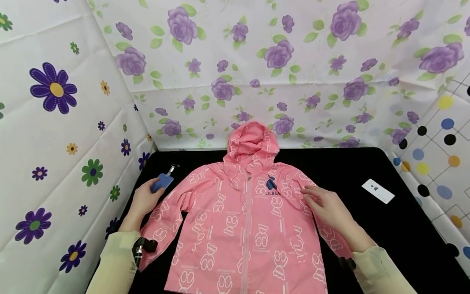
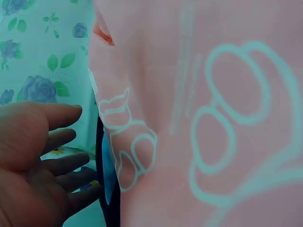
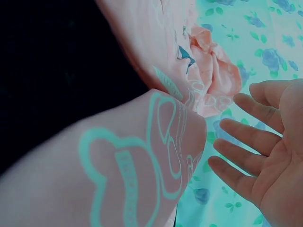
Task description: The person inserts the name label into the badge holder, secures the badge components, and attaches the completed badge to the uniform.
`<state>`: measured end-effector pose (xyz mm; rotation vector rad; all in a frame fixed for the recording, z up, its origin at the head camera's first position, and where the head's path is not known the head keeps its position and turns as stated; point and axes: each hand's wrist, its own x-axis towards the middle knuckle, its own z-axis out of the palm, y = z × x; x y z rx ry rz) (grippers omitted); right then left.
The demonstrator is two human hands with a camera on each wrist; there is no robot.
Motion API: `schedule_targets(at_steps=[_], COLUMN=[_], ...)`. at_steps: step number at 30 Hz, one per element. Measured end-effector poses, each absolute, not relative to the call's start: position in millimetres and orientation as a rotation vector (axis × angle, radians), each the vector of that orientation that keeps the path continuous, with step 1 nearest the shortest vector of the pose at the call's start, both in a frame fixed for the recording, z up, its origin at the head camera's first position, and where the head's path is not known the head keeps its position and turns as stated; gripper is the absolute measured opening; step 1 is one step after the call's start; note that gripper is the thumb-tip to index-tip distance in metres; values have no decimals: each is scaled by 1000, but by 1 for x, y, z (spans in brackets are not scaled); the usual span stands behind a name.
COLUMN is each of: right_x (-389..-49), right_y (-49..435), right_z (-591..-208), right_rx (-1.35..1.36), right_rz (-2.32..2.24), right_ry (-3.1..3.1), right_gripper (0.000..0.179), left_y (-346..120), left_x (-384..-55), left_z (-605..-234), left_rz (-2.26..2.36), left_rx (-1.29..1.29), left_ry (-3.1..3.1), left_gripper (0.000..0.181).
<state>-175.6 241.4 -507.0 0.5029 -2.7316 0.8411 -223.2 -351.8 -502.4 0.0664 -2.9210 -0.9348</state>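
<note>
A pink hooded zip jacket (image 1: pixel 220 241) with white bear outlines lies spread face up, its hood (image 1: pixel 253 139) at the far side. My left hand (image 1: pixel 145 198) is beside the sleeve on the left, its fingers overlapping a blue card holder (image 1: pixel 166 180) with a metal clip. In the left wrist view the fingers of this left hand (image 2: pixel 38 161) are loosely extended and spread. Over the shoulder of the right-hand sleeve (image 1: pixel 332 237) hovers my right hand (image 1: pixel 328 206). The right wrist view shows this right hand (image 3: pixel 270 146) with relaxed, parted fingers, holding nothing.
A white card (image 1: pixel 378 191) with dark marks lies on the black table (image 1: pixel 352 167) at the right. Flowered cloth (image 1: pixel 257 81) hangs behind the table, with more patterned cloth along the left and right sides.
</note>
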Motion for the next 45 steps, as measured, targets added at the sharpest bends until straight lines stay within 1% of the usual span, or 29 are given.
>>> schedule_targets(at_steps=[9, 16, 20, 29, 34, 45], right_x=[-178, -179, -179, -178, -176, -176], right_y=[234, 233, 233, 233, 233, 234], right_z=[-506, -505, -505, -507, -508, -509], right_rx=[529, 547, 551, 553, 537, 529], right_rz=[809, 817, 817, 808, 811, 803], right_ry=[-2744, -2746, -2750, -2742, -2755, -2736], right_gripper=[30, 30, 29, 27, 26, 24], left_y=[-354, -366, -370, -365, -364, -362], left_x=[-246, -249, -248, -247, -245, -246], left_z=[-503, -509, -510, -511, -510, -510], left_rz=[-803, -636, -620, -639, -650, -629], left_rx=[40, 74, 101, 157, 178, 128], left_ry=[-3030, -3149, -3184, -3146, -3162, -3166], left_gripper=[65, 77, 81, 74, 75, 71])
